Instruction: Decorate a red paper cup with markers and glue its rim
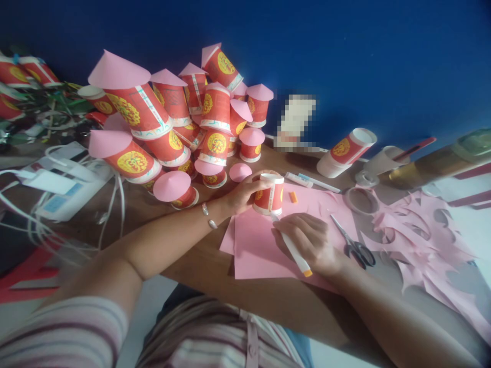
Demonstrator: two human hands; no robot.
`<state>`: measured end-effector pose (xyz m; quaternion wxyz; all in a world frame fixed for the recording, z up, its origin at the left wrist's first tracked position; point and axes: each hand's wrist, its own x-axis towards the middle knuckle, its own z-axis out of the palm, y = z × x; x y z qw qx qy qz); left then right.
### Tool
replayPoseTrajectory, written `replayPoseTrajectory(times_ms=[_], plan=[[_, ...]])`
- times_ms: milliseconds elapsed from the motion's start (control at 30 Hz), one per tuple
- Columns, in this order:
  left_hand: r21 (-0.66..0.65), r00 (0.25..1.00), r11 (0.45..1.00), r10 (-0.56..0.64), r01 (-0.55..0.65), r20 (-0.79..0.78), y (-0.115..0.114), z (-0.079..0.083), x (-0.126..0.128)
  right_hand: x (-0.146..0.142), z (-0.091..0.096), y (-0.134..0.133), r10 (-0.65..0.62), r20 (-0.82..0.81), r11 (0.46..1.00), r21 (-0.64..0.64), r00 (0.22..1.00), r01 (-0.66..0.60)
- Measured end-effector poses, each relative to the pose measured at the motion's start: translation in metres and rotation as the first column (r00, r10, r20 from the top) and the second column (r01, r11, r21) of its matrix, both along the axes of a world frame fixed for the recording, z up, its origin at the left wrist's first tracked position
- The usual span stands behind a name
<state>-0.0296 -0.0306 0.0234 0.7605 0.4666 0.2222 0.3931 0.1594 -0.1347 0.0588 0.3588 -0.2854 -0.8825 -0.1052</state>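
My left hand [243, 193] is closed around a red paper cup [271, 197] with a white rim, a yellow emblem and a pale printed strip. The cup stands upright over a pink paper sheet [255, 255]; whether it touches the sheet I cannot tell. In my right hand [309, 237] is a white marker-like pen [295, 254] with an orange end. Its tip is close beside the cup's lower edge; contact is unclear. A small orange cap [293, 197] lies on the pink paper behind the cup. Scissors [356, 249] with dark handles rest right of my right hand.
Stacked red cups with pink cone tops [118, 71] fill the back left. A white power strip [63, 186] with cables lies at left. Pink paper scraps [418, 240] and a tape roll [361, 201] are at right. Another red cup [353, 145] stands before the blue wall [368, 61].
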Motion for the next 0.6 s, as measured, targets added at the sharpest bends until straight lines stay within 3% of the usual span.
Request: replayPoseTrajectory(times_ms=[300,600], plan=[[-0.144,0.999,0.988,0.051,-0.049,0.006,0.0012,-0.0080,-0.0025,-0.0025,-0.0046,0.0007,0.047,-0.029,0.999,0.003,0.998,-0.047],[-0.034,0.997,0.997,0.068,-0.070,-0.047,-0.0045,-0.0053,-0.0002,-0.0051,-0.0073,0.0000,0.146,-0.066,0.983,-0.103,0.987,-0.152]])
